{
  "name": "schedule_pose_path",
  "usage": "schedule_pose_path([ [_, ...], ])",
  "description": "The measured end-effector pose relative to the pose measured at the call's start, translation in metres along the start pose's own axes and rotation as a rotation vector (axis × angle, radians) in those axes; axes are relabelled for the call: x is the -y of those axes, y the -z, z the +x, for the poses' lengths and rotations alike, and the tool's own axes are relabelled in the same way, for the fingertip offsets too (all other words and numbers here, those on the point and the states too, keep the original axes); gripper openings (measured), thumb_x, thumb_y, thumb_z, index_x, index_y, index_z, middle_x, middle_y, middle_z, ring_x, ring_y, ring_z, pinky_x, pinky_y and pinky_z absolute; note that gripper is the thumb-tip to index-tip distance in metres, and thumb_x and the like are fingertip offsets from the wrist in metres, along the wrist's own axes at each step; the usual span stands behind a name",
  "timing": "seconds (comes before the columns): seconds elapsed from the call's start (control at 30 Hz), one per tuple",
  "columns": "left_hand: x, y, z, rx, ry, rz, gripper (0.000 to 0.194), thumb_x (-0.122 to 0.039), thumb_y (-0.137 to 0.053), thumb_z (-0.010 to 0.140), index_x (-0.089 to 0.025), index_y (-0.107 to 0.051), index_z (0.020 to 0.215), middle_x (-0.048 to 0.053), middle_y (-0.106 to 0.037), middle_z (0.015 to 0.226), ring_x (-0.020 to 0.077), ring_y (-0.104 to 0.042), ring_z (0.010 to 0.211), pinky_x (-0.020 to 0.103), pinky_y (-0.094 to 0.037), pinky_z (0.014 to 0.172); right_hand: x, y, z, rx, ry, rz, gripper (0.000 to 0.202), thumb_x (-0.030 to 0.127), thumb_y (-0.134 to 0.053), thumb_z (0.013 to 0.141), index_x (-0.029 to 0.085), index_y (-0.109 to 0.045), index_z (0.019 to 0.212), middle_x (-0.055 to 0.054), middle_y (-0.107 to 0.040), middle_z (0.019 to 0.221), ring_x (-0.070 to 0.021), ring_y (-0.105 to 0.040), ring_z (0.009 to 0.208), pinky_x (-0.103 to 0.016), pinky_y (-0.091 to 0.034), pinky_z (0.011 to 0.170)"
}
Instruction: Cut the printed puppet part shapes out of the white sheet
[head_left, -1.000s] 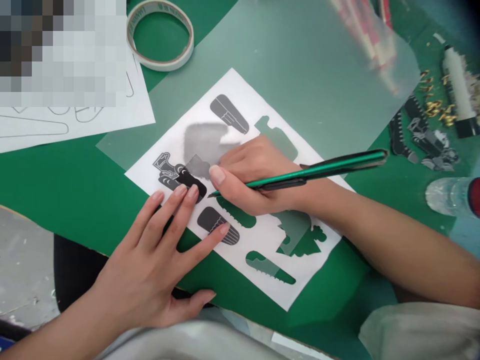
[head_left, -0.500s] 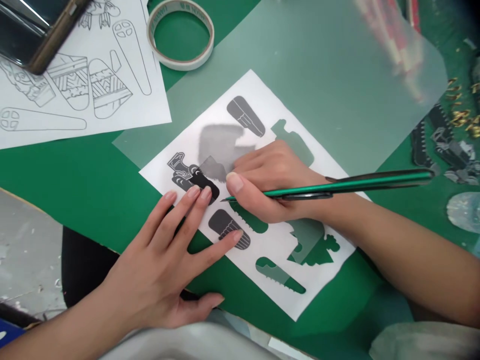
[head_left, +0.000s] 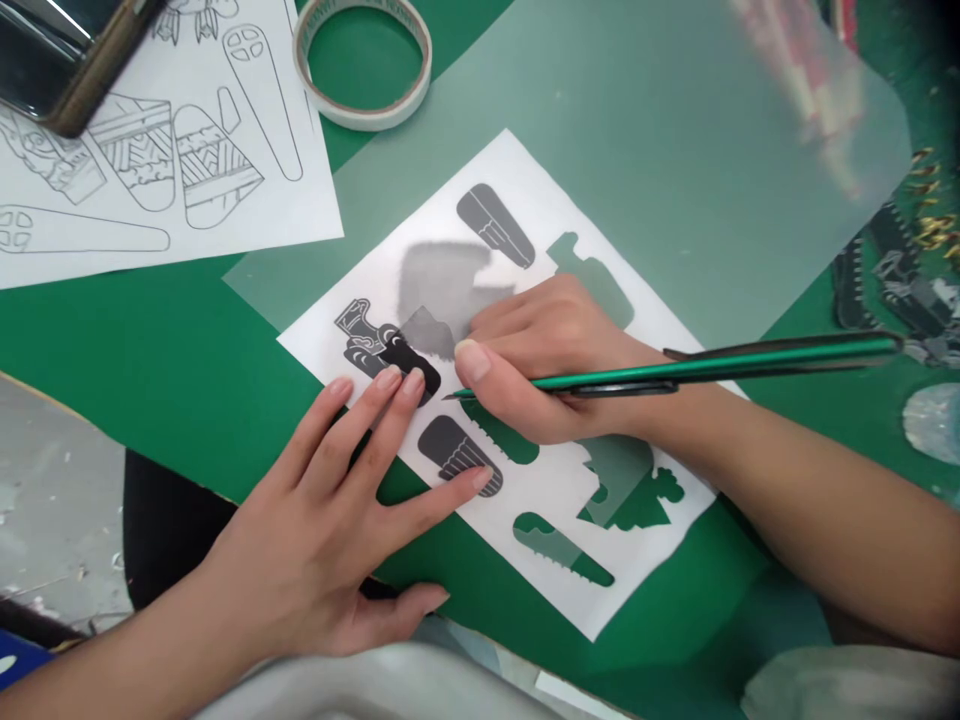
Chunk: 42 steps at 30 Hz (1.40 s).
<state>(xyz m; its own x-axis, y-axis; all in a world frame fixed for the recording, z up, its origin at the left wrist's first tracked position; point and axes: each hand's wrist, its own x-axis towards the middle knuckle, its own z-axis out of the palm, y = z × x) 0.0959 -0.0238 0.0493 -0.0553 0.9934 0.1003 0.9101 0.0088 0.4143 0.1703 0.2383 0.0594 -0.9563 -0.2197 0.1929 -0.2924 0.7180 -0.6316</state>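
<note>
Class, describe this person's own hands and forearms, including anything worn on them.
The left hand and right hand are bare: no gloves, rings, bracelets or watch show. The nails show no coloured polish. The left forearm and right forearm show no sleeves.

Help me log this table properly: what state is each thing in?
Left hand: open, fingers spread
Right hand: closed around the green tool
Green tool: slanted, point down
White sheet: flat, partly cut out
Drawing sheet: flat, shapes uncut
Tape roll: lying flat
Translucent sheet: spread flat
Phone: partly in view, screen dark
</note>
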Motion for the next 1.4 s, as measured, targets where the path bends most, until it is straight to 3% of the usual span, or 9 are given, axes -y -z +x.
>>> schedule_pose_path([
  [0.17,0.0002,0.0011,0.0012,-0.001,-0.007,0.003,0.075,-0.070,-0.063,0.093,-0.040,-0.050,0.159,0.016,-0.010,0.182,0.0418,-0.020,0.167,0.061,-0.017,0.134,-0.0004,-0.0006,-0.0006,-0.035,0.003,0.056,0.049,0.025,-0.035,0.110,0.021,-0.022,0.063,0.003,-0.029,0.053,-0.0134,-0.027,0.053,-0.036,-0.021,0.056],
  [0.4,-0.0014,0.0046,0.0012,-0.007,0.021,-0.004,0.075,-0.071,-0.066,0.090,-0.042,-0.052,0.157,0.005,-0.009,0.183,0.0426,-0.028,0.164,0.060,-0.020,0.135,0.0009,0.0003,0.0003,0.009,-0.015,0.025,0.048,0.027,-0.033,0.111,0.022,-0.022,0.065,0.003,-0.029,0.053,-0.0136,-0.028,0.053,-0.038,-0.023,0.056],
  [0.63,-0.0022,0.0048,0.0011,-0.014,0.022,-0.020,0.076,-0.069,-0.068,0.090,-0.040,-0.051,0.158,0.008,-0.009,0.183,0.0422,-0.027,0.165,0.060,-0.017,0.136,-0.0029,-0.0011,-0.0026,-0.009,0.038,-0.002,0.051,0.029,-0.031,0.113,0.021,-0.027,0.063,0.003,-0.032,0.054,-0.0135,-0.029,0.054,-0.035,-0.024,0.057],
  [0.87,0.0008,-0.0014,-0.0002,-0.017,-0.035,0.009,0.077,-0.066,-0.064,0.092,-0.034,-0.050,0.160,0.018,-0.009,0.182,0.0410,-0.013,0.168,0.060,-0.012,0.135,-0.0009,0.0018,0.0009,0.046,0.146,-0.071,0.049,0.021,-0.033,0.111,0.020,-0.034,0.061,0.002,-0.042,0.053,-0.0141,-0.034,0.056,-0.035,-0.026,0.057],
  [1.1,-0.0011,0.0002,-0.0025,-0.004,-0.021,0.030,0.082,-0.069,-0.063,0.092,-0.034,-0.043,0.164,0.019,-0.013,0.181,0.0425,-0.016,0.167,0.061,-0.013,0.135,-0.0029,0.0032,0.0038,0.183,0.137,-0.126,0.048,0.020,-0.028,0.112,0.021,-0.025,0.065,0.002,-0.038,0.055,-0.0128,-0.035,0.058,-0.033,-0.030,0.059],
  [1.27,-0.0003,0.0003,0.0008,0.002,-0.032,0.047,0.083,-0.069,-0.061,0.093,-0.033,-0.042,0.165,0.018,-0.028,0.176,0.0428,-0.015,0.167,0.061,-0.013,0.135,-0.0023,0.0042,0.0033,0.204,0.169,-0.131,0.048,0.018,-0.032,0.111,0.020,-0.027,0.063,0.003,-0.039,0.057,-0.0117,-0.036,0.059,-0.032,-0.028,0.060],
  [1.4,-0.0004,-0.0007,-0.0003,-0.016,-0.029,0.060,0.084,-0.070,-0.060,0.092,-0.032,-0.042,0.165,0.020,-0.027,0.176,0.0430,-0.018,0.167,0.062,-0.015,0.135,-0.0012,0.0046,0.0039,0.225,0.168,-0.153,0.050,0.021,-0.029,0.113,0.020,-0.026,0.063,0.003,-0.038,0.056,-0.0122,-0.034,0.058,-0.033,-0.027,0.060],
])
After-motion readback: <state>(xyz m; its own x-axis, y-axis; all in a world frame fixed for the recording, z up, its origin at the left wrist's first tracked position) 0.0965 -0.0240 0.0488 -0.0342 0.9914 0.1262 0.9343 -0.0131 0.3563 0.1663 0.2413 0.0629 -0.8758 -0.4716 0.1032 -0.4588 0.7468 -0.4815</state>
